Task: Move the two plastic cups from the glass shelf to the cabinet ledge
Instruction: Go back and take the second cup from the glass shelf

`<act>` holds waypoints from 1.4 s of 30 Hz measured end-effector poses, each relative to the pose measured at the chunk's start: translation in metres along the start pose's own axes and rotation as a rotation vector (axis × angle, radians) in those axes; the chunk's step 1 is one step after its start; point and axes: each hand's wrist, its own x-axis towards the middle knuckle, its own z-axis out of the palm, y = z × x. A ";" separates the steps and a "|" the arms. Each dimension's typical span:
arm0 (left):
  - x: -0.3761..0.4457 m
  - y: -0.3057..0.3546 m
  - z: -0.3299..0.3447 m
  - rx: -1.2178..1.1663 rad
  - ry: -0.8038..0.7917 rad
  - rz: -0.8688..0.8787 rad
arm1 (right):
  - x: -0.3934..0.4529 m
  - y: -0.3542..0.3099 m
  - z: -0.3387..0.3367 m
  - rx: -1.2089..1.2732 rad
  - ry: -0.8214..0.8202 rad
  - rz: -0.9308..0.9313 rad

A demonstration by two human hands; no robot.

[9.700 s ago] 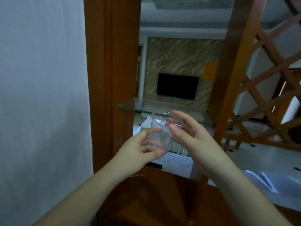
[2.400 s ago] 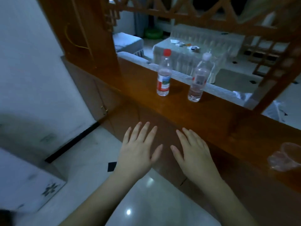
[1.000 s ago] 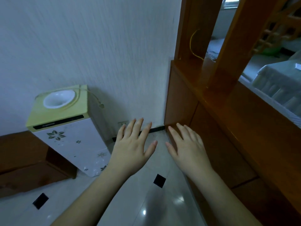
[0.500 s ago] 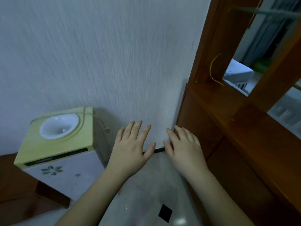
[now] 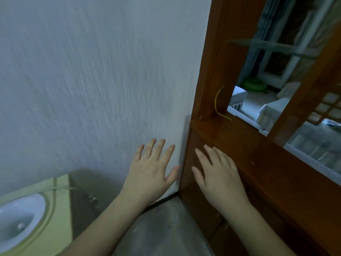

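Spreading flat with nothing held, the left hand (image 5: 151, 172) and right hand (image 5: 219, 174) are seen palms-down, side by side. The cabinet ledge (image 5: 238, 133) is found at 2 o'clock from them; no cups are caught in view.

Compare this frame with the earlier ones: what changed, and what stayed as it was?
The clear cup held in both hands about ten seconds ago is gone; cups and bottles are out of view. The view swung left to the wall and rose. Left hand and right hand stay open, empty, palms down, beside the cabinet ledge.
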 end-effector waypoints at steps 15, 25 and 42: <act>0.214 0.067 -0.025 -0.049 0.128 0.214 | 0.129 0.129 -0.072 -0.048 0.159 0.103; 0.310 0.074 -0.058 -0.079 0.234 0.341 | 0.197 0.157 -0.118 -0.157 0.258 0.124; 0.438 0.042 -0.156 -0.196 0.540 0.655 | 0.288 0.124 -0.232 -0.368 0.568 0.231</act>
